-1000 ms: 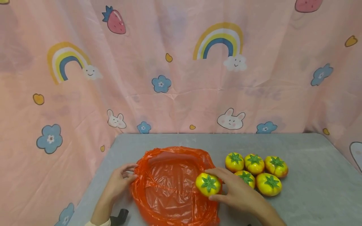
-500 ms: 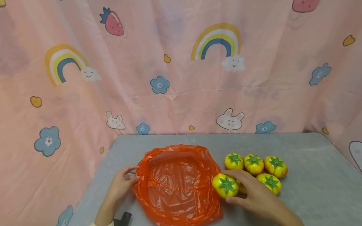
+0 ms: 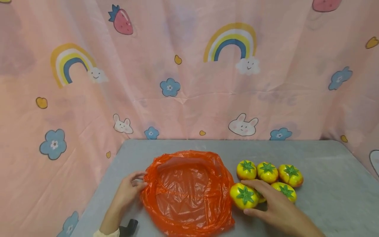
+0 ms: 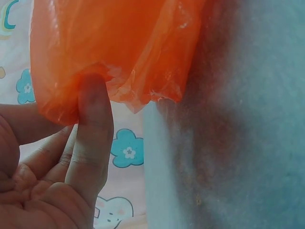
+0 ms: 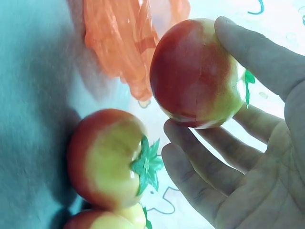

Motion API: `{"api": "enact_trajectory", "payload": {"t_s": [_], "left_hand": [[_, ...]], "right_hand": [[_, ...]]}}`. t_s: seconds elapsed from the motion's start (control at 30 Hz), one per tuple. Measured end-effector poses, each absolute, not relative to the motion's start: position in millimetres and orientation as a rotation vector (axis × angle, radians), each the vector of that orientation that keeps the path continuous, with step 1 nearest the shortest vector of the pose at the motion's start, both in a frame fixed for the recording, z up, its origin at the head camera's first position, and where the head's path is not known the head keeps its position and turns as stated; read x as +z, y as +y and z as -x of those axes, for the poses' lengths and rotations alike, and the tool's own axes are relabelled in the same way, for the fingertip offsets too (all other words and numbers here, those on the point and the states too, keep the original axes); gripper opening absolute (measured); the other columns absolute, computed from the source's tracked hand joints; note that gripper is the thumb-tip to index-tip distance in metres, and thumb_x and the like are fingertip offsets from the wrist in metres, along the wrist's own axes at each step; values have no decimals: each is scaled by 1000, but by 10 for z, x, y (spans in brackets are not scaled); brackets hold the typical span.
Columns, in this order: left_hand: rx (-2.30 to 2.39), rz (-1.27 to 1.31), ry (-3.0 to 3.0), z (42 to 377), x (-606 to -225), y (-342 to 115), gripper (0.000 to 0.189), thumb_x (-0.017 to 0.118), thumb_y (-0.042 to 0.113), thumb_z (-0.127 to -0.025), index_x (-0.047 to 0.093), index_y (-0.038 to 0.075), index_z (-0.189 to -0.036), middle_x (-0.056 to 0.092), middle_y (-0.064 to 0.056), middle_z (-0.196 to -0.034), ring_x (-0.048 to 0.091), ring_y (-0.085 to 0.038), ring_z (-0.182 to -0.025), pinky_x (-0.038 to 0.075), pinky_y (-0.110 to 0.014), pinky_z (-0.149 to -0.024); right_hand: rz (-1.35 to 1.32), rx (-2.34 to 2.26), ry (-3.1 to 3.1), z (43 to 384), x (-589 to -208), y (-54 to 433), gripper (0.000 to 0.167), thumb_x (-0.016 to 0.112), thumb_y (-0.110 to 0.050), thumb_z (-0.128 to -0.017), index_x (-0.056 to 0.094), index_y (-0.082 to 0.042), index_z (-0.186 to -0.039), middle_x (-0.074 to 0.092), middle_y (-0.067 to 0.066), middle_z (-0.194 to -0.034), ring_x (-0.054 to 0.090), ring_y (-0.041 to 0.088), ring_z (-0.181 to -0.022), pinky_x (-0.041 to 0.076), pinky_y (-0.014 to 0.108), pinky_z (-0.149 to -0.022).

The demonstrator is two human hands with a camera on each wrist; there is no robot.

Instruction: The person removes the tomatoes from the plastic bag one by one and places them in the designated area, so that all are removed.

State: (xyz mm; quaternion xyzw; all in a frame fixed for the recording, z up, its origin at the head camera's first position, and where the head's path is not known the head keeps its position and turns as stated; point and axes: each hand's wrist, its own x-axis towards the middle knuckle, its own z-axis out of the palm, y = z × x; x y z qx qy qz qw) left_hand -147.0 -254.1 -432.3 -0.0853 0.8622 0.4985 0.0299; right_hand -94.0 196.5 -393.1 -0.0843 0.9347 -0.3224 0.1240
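Note:
An orange plastic bag [image 3: 219, 197] lies spread on the table with its wide mouth facing up; no fruit shows in it. At the bag's left rim, my left hand [image 3: 125, 191] pinches the thin plastic, its fingertip showing through the film [image 4: 95, 90] in the left wrist view. Just outside the right rim, my right hand [image 3: 275, 205] holds a yellow-and-red tomato [image 3: 240, 199] between thumb and fingers, green leafy top upward. Its red underside [image 5: 186, 76] shows in the right wrist view. Several similar tomatoes [image 3: 267, 171] sit behind and beside that hand, which partly hides some.
The grey table [image 3: 331, 191] extends right of the tomatoes and behind the bag. A black object [image 3: 130, 227] is by the left wrist. A pink patterned curtain [image 3: 183, 112] hangs along the table's back and sides.
The right hand has carried the tomato rightward, from over the bag's right rim to just outside it. The left hand stays at the left rim; the bag has shifted very slightly.

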Motion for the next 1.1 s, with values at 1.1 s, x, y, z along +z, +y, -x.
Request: {"api": "enact_trajectory", "payload": {"t_s": [1.1], "left_hand": [[1506, 212, 2609, 1456, -4295, -2529, 35, 71, 8, -90, 65, 12, -124, 67, -13, -112, 69, -19, -84, 57, -31, -71]], "right_hand": [[239, -811, 2922, 990, -4029, 2422, 84, 77, -59, -76, 49, -18, -144, 53, 19, -144, 52, 44, -125, 43, 70, -92]]}}
